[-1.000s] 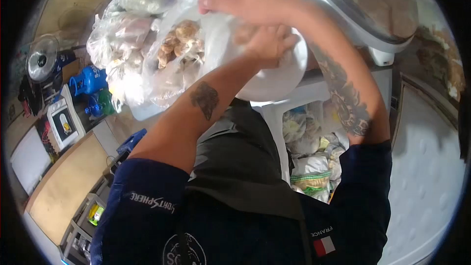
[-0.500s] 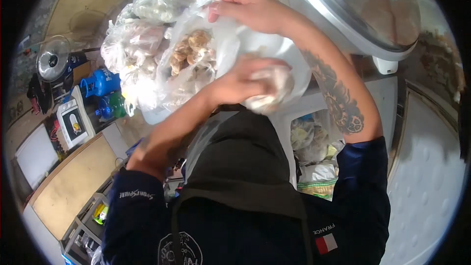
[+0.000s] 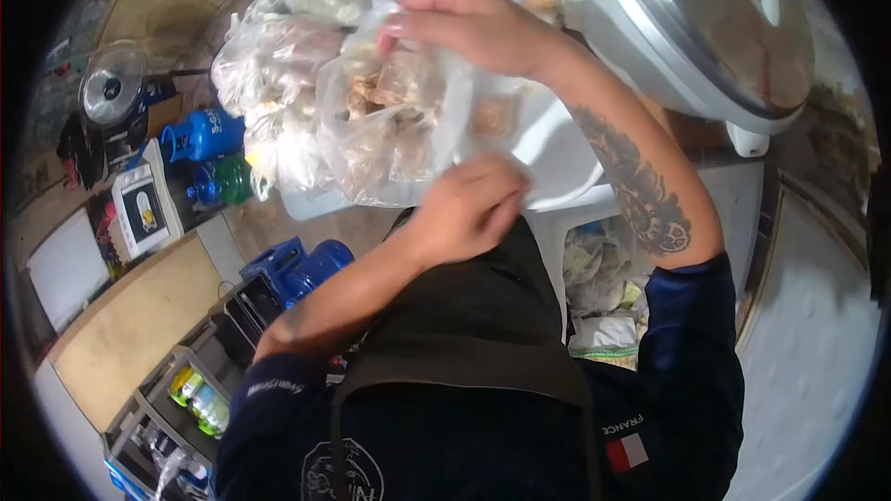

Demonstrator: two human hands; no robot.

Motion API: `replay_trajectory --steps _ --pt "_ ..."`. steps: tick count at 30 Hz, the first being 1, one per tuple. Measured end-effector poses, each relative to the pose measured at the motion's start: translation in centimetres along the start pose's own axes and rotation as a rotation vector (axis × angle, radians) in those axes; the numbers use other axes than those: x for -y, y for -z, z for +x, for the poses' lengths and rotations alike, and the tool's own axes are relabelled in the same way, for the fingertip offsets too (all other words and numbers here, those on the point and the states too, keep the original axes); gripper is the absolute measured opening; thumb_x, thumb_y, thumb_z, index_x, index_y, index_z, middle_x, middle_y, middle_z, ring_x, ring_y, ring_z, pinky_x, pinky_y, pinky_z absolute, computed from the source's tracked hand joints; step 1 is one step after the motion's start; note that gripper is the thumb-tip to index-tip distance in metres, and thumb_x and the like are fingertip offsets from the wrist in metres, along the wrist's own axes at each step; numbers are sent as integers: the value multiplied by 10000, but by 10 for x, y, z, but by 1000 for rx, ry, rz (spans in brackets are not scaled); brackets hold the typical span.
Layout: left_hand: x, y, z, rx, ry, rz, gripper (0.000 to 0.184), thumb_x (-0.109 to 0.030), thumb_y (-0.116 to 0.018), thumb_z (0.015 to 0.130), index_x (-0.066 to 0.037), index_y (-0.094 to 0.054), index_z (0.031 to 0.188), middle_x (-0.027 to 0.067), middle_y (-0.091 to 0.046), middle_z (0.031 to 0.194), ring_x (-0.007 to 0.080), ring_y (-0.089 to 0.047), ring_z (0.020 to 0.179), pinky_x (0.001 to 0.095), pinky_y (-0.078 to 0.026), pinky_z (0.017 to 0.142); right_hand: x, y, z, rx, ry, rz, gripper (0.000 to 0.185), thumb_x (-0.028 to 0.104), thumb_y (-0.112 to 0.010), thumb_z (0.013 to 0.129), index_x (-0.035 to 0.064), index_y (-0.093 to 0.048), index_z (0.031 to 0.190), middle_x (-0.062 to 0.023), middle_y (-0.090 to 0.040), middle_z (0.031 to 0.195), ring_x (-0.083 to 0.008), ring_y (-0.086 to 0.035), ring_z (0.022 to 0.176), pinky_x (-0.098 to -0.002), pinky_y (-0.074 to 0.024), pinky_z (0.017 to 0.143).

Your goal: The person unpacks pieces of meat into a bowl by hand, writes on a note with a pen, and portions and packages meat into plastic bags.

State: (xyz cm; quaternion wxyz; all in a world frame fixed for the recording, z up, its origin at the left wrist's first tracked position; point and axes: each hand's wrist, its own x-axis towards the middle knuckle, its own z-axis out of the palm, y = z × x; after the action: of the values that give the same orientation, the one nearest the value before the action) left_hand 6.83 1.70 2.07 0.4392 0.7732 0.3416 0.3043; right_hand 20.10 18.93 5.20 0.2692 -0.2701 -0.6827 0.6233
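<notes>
My right hand (image 3: 464, 26) reaches over from the right, fingers and thumb closed on the rim of a clear plastic bag (image 3: 455, 121). Inside the bag are brown lumpy pieces (image 3: 360, 96) and small wrapped packets (image 3: 405, 77), their contents hard to make out. Close below the bag, my left hand (image 3: 471, 207) is slightly blurred, its fingers curled in with nothing visible in them. A small brown packet (image 3: 493, 117) lies just right of the bag, by a white tray or basin (image 3: 566, 162).
More filled plastic bags (image 3: 274, 65) crowd the left and back. A large white appliance with a glass lid (image 3: 705, 28) stands at right. Below sits an open white bin with bagged items (image 3: 599, 269). Blue gas cylinder (image 3: 209, 134) and blue water jug (image 3: 320, 269) stand at left.
The whitish bundle in my left hand is gone from it, and that hand has moved down. A packet now shows in the bag's opening. My right hand stays at the rim.
</notes>
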Motion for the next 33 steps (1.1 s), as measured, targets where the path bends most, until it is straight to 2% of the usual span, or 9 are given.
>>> replay_trajectory --steps 3,5,9,13,16,22,24,27,33 --pt "105 -69 22 -28 89 1019 443 -47 -691 813 -65 -583 1242 155 -652 1138 360 -577 1165 444 -490 951 11 -10 -2 52 4 57 292 296 -589 1010 76 -763 1093 55 -618 795 -45 -492 720 -226 -421 661" --pt "147 -74 37 -144 344 435 476 -32 -703 751 -48 -604 1217 158 -617 1213 360 -603 1081 440 -500 920 16 -16 -12 54 -18 97 310 270 -567 1009 90 -728 1203 86 -495 699 -32 -437 636 -215 -384 587" --pt "96 -40 37 457 364 209 557 -74 -732 714 -60 -615 1258 151 -613 1230 332 -619 1069 427 -504 911 9 -11 -38 -27 -120 234 371 212 -523 1005 86 -655 1327 86 -412 651 -33 -400 610 -219 -373 581" --pt "13 47 14 380 165 -601 660 -84 -750 702 -43 -559 1333 120 -602 1261 227 -611 1139 350 -517 941 -14 -12 -50 -89 -108 318 368 224 -537 1003 101 -669 1323 72 -382 631 -39 -378 606 -228 -367 588" --pt "38 96 -3 -156 377 -725 641 -155 -699 785 -71 -526 1396 96 -649 1225 235 -655 1062 356 -520 932 4 -24 -40 -30 -113 350 364 234 -534 1006 80 -681 1301 68 -388 630 -48 -389 600 -235 -390 599" --pt "88 160 -93 16 506 865 878 -475 -774 837 -74 -377 1509 253 -698 1031 431 -683 980 478 -536 865 37 -29 5 -190 61 212 337 203 -527 999 80 -716 1249 63 -427 648 -56 -397 611 -229 -357 588" --pt "14 190 -75 380 845 852 832 -510 -789 809 -72 -475 1443 260 -701 905 475 -665 975 519 -525 862 41 -25 19 -192 128 239 329 202 -508 1010 93 -727 1230 58 -450 662 -56 -388 602 -214 -339 582" --pt "-32 257 -99 287 664 534 432 -296 -784 878 14 -616 628 110 -503 522 141 -408 507 359 -356 493 78 -48 12 -17 224 75 320 209 -505 1017 54 -735 1177 13 -557 697 -67 -393 569 -224 -381 596" --pt "-97 266 -113 162 321 283 481 -108 -874 725 -33 -434 545 70 -562 685 200 -521 673 352 -383 633 68 -45 -7 132 253 -28 268 87 -477 962 3 -722 1032 -105 -695 930 -171 -613 735 -304 -510 790"
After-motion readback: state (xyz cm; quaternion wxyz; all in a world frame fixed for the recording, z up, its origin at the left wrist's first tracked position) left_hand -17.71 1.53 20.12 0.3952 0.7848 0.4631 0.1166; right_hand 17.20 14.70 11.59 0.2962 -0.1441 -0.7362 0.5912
